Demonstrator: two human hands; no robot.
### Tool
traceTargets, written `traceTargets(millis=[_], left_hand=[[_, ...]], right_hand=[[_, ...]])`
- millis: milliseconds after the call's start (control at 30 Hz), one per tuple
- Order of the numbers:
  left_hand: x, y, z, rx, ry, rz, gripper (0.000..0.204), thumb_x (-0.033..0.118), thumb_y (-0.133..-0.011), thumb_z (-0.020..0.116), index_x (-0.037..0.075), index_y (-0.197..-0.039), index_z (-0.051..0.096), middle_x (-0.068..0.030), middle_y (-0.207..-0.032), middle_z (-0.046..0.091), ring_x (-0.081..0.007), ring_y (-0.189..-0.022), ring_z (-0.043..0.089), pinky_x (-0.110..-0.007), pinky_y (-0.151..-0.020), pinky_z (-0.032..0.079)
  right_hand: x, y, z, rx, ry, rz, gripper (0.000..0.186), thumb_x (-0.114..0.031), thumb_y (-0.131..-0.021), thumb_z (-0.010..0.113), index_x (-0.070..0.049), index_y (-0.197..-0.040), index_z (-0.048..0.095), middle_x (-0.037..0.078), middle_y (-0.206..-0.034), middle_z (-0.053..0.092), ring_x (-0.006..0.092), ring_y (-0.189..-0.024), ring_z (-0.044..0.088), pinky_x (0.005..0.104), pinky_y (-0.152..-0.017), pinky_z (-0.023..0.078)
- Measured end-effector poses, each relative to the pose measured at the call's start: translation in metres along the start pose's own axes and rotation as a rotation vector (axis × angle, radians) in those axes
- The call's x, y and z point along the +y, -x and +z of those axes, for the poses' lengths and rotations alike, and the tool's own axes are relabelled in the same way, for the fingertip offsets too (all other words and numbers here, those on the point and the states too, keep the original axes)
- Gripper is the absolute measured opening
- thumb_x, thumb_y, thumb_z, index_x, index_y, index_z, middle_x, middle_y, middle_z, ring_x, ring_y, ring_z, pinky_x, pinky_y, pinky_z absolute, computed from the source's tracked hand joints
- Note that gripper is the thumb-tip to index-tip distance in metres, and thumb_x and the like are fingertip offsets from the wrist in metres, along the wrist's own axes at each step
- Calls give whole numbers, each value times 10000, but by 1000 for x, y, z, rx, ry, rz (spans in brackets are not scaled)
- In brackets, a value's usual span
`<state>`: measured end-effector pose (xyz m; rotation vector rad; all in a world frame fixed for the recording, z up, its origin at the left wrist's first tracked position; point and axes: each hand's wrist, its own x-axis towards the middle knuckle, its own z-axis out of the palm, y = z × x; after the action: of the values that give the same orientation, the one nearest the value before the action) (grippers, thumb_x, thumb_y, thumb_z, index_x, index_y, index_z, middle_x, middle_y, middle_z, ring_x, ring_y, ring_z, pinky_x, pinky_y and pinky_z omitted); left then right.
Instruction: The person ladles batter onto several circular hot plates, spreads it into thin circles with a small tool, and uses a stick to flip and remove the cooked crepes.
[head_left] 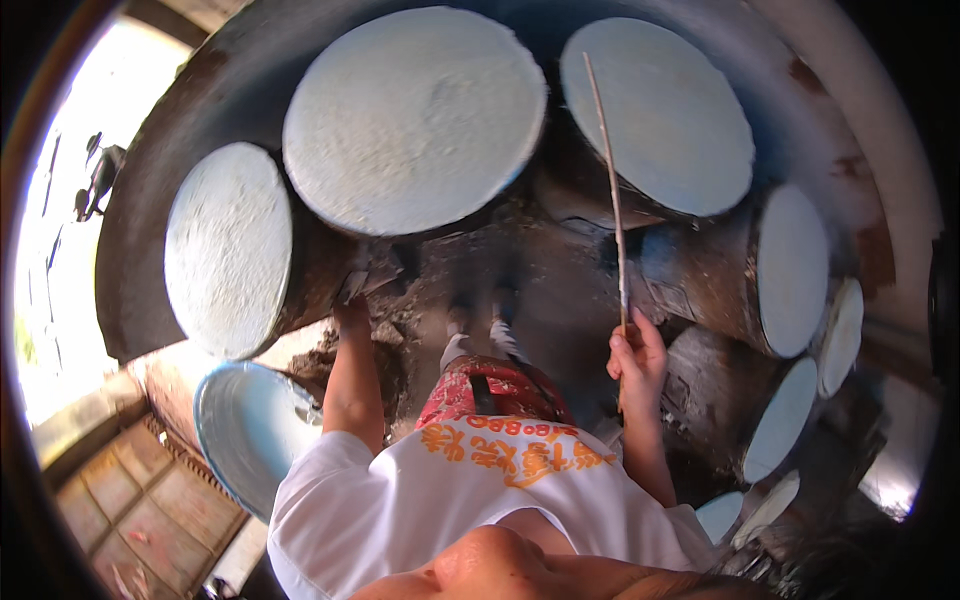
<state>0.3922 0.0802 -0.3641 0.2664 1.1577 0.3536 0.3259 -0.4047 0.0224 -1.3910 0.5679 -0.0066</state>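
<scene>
My right hand (640, 355) is closed round the lower part of a long thin stick (612, 165). The stick slants up and passes in front of a large drum with a white, smooth-looking round top (665, 115) at the far right. Low beside the drums on the left is my left hand (350, 312), its fingers partly hidden and closed at a grey, flat-looking piece that I cannot make out. Closest to it stand a big drum with a rough white top (415, 125) and a narrower-looking one with a lumpy white top (228, 250).
More white-topped drums (792, 270) line the right side. An open blue-white tub (215, 435) holds whitish liquid at the left. The dark, dirty floor (450, 270) shows between the drums, my feet on it. Brown tiles (150, 500) lie at the lower left.
</scene>
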Motion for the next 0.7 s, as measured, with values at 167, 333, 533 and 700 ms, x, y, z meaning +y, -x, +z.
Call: traceTargets(millis=[167, 333, 533, 700], left_hand=[[-155, 54, 50, 24, -330, -435, 293, 305, -926, 531, 42, -1047, 575, -158, -970, 631, -294, -906, 588, -397, -768, 511], [-256, -24, 49, -403, -427, -179, 310, 195, -864, 585, 27, -1123, 559, -141, -1096, 603, -333, -967, 590, -480, -850, 510], [-258, -25, 72, -107, -468, -215, 431, 252, -878, 590, 78, -1254, 469, -151, -1189, 543, -332, -1050, 551, -487, -864, 506], [-252, 15, 89, 9, -558, -312, 549, 303, -882, 605, 137, -1357, 385, -157, -1261, 492, -329, -1139, 509, -503, -864, 506]], right_hand=[[-10, 10, -18, 114, -3, -60, 456, -23, -856, 620, -40, -1297, 505, 2, -842, 547, 22, -594, 453, 173, -451, 363], [-34, 12, -58, 193, 100, -140, 464, -13, -830, 626, -29, -1280, 512, 27, -808, 567, 50, -529, 459, 187, -429, 364], [-33, -23, -132, 311, 217, -128, 459, -30, -832, 657, -29, -1274, 533, 2, -824, 570, 43, -564, 475, 186, -471, 385], [-52, -51, -187, 498, 597, -353, 333, -68, -834, 671, -11, -1158, 625, 73, -924, 673, 124, -789, 622, 270, -753, 496]])
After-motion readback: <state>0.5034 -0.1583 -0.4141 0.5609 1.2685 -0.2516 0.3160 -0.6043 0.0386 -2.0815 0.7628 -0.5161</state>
